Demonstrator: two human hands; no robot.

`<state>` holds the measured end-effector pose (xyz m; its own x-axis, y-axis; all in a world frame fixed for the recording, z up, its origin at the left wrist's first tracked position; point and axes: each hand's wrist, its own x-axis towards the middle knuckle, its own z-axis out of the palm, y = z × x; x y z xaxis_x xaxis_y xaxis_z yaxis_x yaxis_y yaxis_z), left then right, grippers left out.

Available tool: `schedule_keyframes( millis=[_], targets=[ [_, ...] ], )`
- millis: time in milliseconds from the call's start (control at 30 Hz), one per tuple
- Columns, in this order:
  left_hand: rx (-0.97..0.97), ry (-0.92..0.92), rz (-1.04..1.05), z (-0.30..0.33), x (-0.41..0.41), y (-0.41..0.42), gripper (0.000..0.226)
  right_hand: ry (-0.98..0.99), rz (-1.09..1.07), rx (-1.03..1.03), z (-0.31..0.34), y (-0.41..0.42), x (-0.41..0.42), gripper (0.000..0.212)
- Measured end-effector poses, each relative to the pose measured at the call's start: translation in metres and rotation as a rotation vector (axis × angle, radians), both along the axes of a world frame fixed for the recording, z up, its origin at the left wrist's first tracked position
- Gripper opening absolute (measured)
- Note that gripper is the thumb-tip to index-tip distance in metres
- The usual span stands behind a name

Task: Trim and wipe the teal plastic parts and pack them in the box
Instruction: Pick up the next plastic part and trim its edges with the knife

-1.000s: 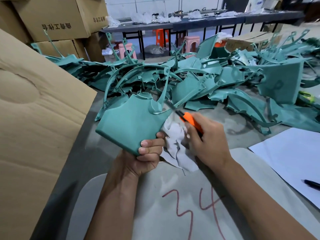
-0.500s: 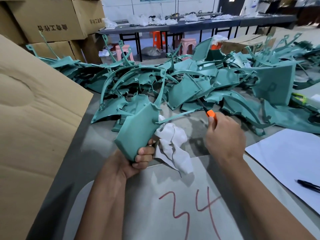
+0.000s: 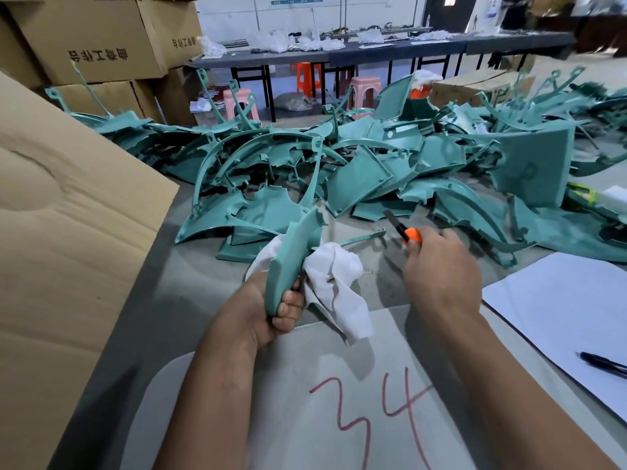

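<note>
My left hand (image 3: 268, 307) grips the lower end of a teal plastic panel (image 3: 293, 256), turned edge-on and pointing up and away. A crumpled white cloth (image 3: 336, 283) hangs from the same hand, beside and behind the panel. My right hand (image 3: 441, 269) holds an orange utility knife (image 3: 407, 232) with its dark blade out, pointing up-left, apart from the panel. A thin teal strip (image 3: 363, 237) lies on the table between panel and knife. A big heap of teal parts (image 3: 373, 171) covers the table beyond.
A cardboard box flap (image 3: 68, 249) fills the left side. A grey board marked "34" (image 3: 339, 418) lies in front of me. White paper (image 3: 570, 317) with a black pen (image 3: 604, 364) sits at right. Stacked cartons (image 3: 95, 39) stand at back left.
My left hand has turned the panel from broad face up to edge-on. My right hand with the knife has pulled away to the right. A thin strip now lies loose on the table.
</note>
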<state>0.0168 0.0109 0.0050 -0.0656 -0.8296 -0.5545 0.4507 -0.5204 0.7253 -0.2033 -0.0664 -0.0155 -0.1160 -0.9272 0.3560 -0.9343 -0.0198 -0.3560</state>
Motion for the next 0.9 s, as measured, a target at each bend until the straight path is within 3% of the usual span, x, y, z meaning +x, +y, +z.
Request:
schedule_keyframes(
  millis=[67, 200, 400, 633, 767, 900],
  targets=[
    [0.010, -0.020, 0.009, -0.001, 0.000, -0.001, 0.033, 0.035, 0.016, 0.041, 0.000, 0.000, 0.000, 0.029],
    [0.012, -0.040, 0.012, -0.001, -0.001, -0.002, 0.035, 0.063, 0.058, 0.090, 0.000, 0.002, 0.003, 0.020],
    [0.009, -0.031, 0.019, 0.001, -0.002, -0.001, 0.035, 0.075, 0.164, 0.074, 0.001, 0.006, 0.002, 0.024],
    [0.013, -0.045, 0.016, 0.002, -0.003, 0.000, 0.035, 0.098, 0.092, 0.057, -0.001, 0.010, 0.012, 0.022],
    [0.016, -0.020, 0.021, 0.002, -0.002, -0.001, 0.036, 0.020, 0.181, 0.049, 0.000, 0.011, 0.007, 0.025],
    [0.026, -0.015, 0.009, 0.003, -0.002, -0.001, 0.037, -0.046, 0.034, -0.032, 0.001, 0.000, -0.005, 0.023]
  ],
)
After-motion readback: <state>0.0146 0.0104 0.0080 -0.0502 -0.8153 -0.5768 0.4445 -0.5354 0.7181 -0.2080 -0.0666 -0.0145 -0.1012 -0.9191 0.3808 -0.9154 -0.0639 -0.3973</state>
